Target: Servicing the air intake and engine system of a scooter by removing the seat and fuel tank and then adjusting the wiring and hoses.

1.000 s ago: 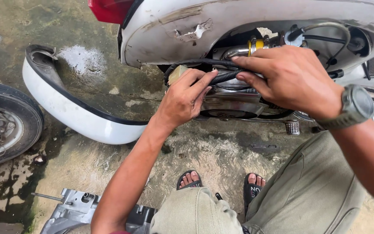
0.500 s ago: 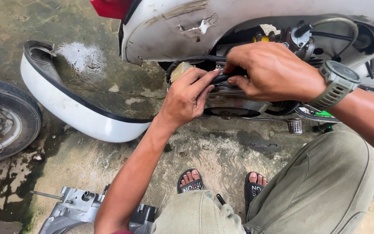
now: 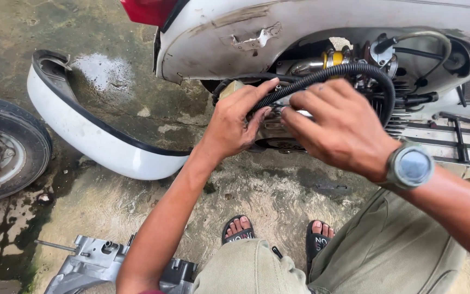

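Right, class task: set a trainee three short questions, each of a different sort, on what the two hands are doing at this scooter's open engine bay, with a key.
1. True or false: both hands touch the black ribbed hose.
2. Which lies on the ground left of the left hand? A) white side panel B) helmet C) bucket
3. What is worn on the wrist of the right hand?

Key: 1 true; 2 A; 3 a grey wristwatch.

Our right hand hides the engine part behind it; the hose end is hidden, and the wheel is cut off at left.
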